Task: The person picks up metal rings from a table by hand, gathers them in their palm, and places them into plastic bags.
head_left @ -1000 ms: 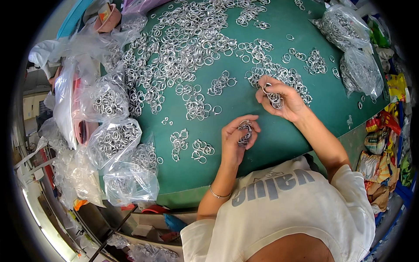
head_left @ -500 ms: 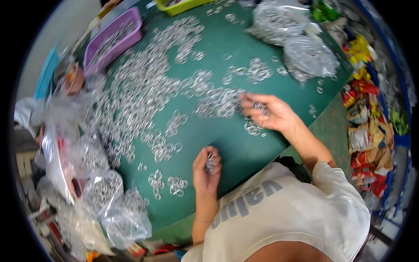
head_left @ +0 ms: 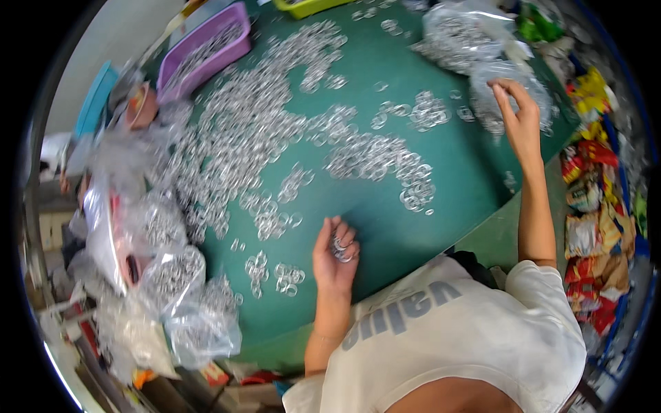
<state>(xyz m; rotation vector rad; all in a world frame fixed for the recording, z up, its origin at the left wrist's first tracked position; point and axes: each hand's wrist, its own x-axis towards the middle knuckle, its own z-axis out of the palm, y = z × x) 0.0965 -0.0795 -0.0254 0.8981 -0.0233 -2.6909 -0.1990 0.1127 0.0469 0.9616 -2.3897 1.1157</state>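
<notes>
My left hand (head_left: 337, 251) is curled round several small silver metal rings (head_left: 339, 246), above the near part of the green table (head_left: 392, 237). Up at the right, my right hand (head_left: 520, 117) is over a clear plastic bag of rings (head_left: 490, 103). Its thumb and fingers are apart, and I see nothing between them. A flat pile of rings (head_left: 365, 157) lies in the middle of the table, trailing toward its near side at the right. Left of it spreads a larger heap of rings (head_left: 234, 127).
A purple tray (head_left: 241, 48) of rings stands at the far left, near a yellow-green tray (head_left: 313, 8). Another bag of rings (head_left: 458, 41) lies at the far right. Filled bags (head_left: 200, 337) crowd the left edge. Colourful packets (head_left: 592, 227) line a rack beyond the right edge.
My right hand has moved from the middle pile to the bag at the right, and the rings it held no longer show. My left hand still holds its rings.
</notes>
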